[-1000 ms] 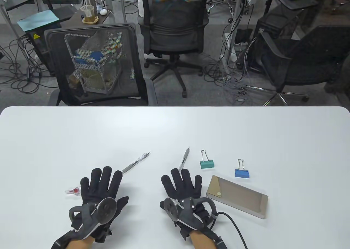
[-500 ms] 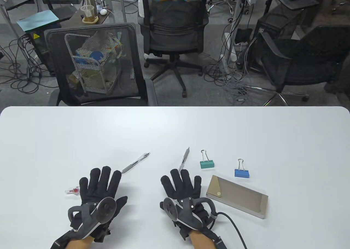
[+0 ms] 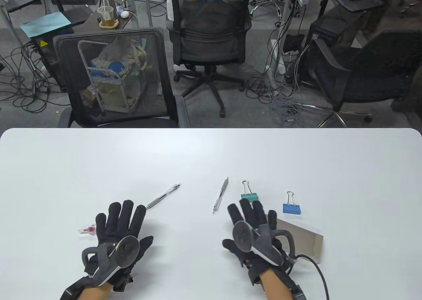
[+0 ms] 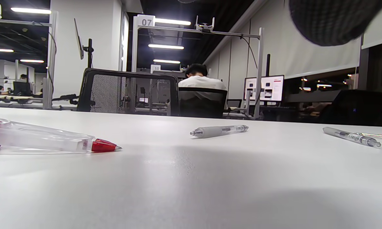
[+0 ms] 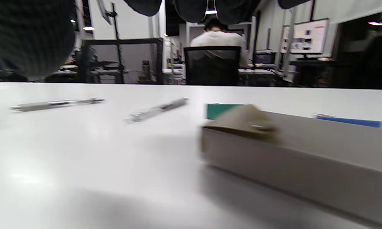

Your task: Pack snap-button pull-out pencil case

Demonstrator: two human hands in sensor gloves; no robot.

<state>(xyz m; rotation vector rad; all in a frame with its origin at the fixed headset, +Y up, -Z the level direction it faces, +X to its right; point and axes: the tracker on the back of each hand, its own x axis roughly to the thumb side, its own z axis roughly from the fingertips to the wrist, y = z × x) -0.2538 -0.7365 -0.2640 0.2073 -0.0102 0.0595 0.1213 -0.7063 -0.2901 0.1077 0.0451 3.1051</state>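
**A:** Grip status: neither hand holds anything. Left hand (image 3: 120, 229) lies flat on the white table (image 3: 211, 155), fingers spread. Right hand (image 3: 255, 229) has its fingers extended over the left end of the pencil case (image 3: 301, 240); can't tell if they touch it.

**B:** Where's the case exactly?

**A:** Near right of centre, lying flat. Tan, flap snapped down at the left end in the right wrist view (image 5: 251, 125), which is blurred.

**B:** Loose items?

**A:** Grey pen (image 3: 163, 197) just far of the left hand's fingertips. Second pen (image 3: 220, 195) between the hands, left of the right hand. Green binder clip (image 3: 249, 194) just beyond the right fingertips, partly covered. Blue binder clip (image 3: 291, 206) far of the case, apart from it. Clear tool with a red tip (image 3: 87, 229) at the left hand's left edge, near side in the left wrist view (image 4: 44, 140).
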